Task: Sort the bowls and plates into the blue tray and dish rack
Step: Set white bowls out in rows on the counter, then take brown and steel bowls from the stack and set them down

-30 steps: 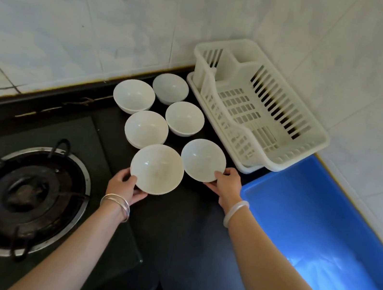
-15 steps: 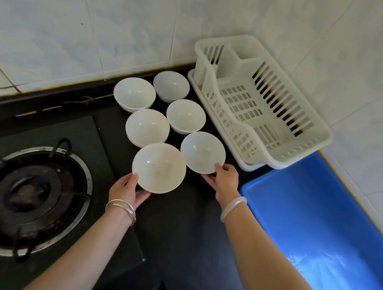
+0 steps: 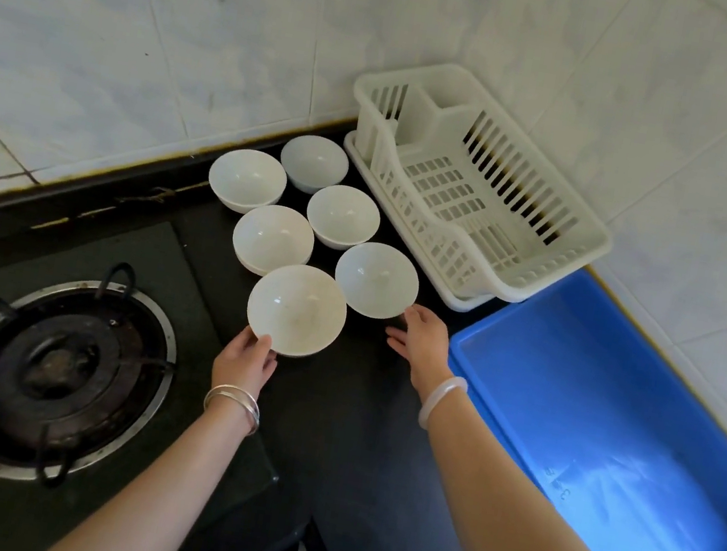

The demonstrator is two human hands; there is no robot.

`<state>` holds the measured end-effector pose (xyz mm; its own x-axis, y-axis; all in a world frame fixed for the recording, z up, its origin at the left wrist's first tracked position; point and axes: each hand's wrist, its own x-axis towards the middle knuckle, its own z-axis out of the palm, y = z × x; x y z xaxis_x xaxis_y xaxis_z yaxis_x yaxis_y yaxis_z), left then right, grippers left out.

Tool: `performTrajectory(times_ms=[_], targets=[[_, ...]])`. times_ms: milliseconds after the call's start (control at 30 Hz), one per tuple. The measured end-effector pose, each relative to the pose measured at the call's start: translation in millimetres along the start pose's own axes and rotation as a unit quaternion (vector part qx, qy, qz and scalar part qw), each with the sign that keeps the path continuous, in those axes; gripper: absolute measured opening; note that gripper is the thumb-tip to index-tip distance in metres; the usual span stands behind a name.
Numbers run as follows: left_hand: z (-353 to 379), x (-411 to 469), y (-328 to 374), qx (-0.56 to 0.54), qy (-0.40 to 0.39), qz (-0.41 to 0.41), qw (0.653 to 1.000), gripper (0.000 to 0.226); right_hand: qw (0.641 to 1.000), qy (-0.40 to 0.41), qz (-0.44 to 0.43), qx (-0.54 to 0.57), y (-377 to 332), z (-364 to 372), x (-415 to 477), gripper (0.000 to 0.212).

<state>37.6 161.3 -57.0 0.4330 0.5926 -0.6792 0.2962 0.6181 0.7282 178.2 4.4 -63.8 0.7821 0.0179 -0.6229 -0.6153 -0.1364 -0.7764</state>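
Head camera looks down at a dark table (image 3: 339, 439) in a corner of the tiled wall (image 3: 153, 23). Six white bowls stand close together on it. The left hand (image 3: 244, 361) holds the nearest bowl (image 3: 296, 310) at its near rim: the thumb lies on the rim, and the other fingers are hidden under the bowl. This bowl looks tilted a little toward the camera.

The right hand (image 3: 420, 340) is at the near rim of the second bowl (image 3: 376, 280), just to the right. Its fingers are quite straight. One fingertip touches the rim, and the thumb points left, apart from the bowl. The two bowls almost touch each other.

Behind them are four more bowls (image 3: 273, 236), upright, in two pairs that go toward the wall.

The white dish rack (image 3: 592, 246) stands to the right of the bowls, on its drip tray, against the wall, and nothing is in it. The blue tray (image 3: 617, 414) lies just in front of the rack, near the right hand.

A gas burner (image 3: 56, 377) is on the left. The left wrist has silver bangles (image 3: 234, 405), and the right wrist has a pale bangle (image 3: 442, 399).
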Motion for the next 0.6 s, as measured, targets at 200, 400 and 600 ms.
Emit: performTrajectory(times_ms=[200, 400, 600], targets=[[0, -37, -39, 0.140, -0.053, 0.017, 0.989, 0.042, 0.992, -0.004, -0.070, -0.104, 10, -43, -45, 0.023], [27, -104, -82, 0.339, -0.235, 0.091, 0.906, 0.024, 0.968, 0.071, -0.140, -0.194, 36, -127, -121, 0.017], [62, -194, -131, 0.447, -0.376, 0.167, 0.794, 0.019, 0.925, 0.222, -0.122, -0.283, 82, -223, -205, 0.015]])
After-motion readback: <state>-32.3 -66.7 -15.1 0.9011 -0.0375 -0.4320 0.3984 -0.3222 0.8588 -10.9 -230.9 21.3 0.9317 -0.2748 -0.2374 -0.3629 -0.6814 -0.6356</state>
